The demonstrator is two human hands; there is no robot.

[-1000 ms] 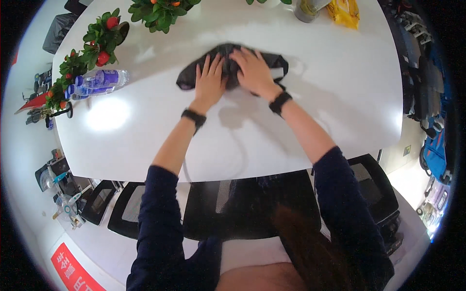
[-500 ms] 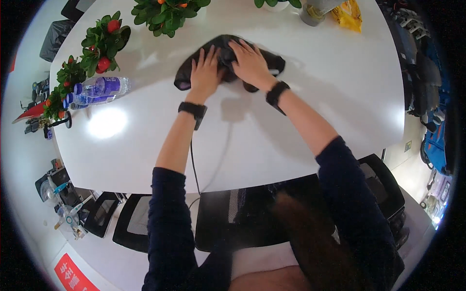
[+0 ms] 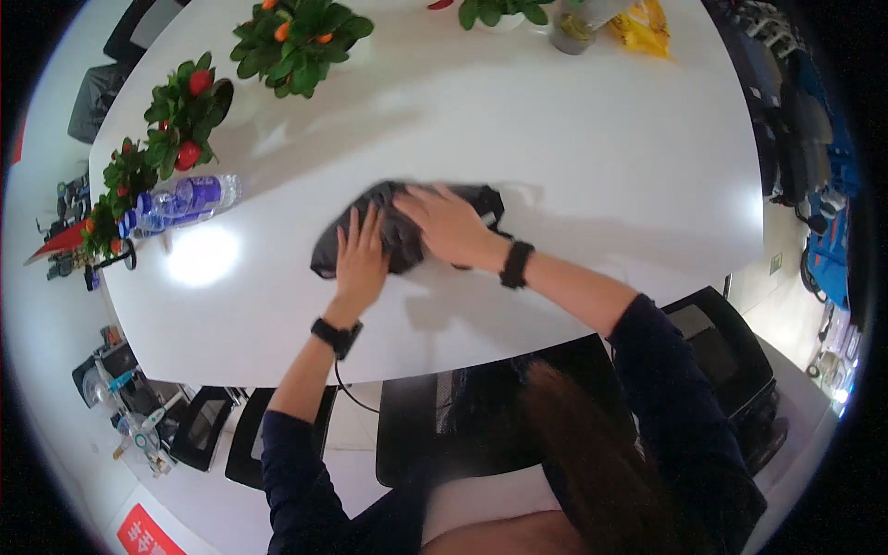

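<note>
A crumpled bundle of thin black cloth (image 3: 393, 240), longer than it is wide, lies on the white table (image 3: 592, 176) in front of me. What it is I cannot make out for certain; a narrow black end with a small white patch sticks out on its right. My left hand (image 3: 362, 259) rests flat on its left part, fingers stretched and apart. Across the top and right part lies my right hand (image 3: 453, 227), its fingers extended over the cloth. Both palms hide some of the bundle.
Potted plants with orange and red fruit (image 3: 298, 42) line the far and left table edge. Clear bottles with purple labels (image 3: 196, 196) lie at the left. A grey container (image 3: 572, 35) and yellow packet (image 3: 645, 28) are at the far right. Black chairs (image 3: 416, 425) stand at the near edge.
Both hands and the black cloth bundle have come nearer to me and slightly left. The bundle now looks narrower and more gathered than before.
</note>
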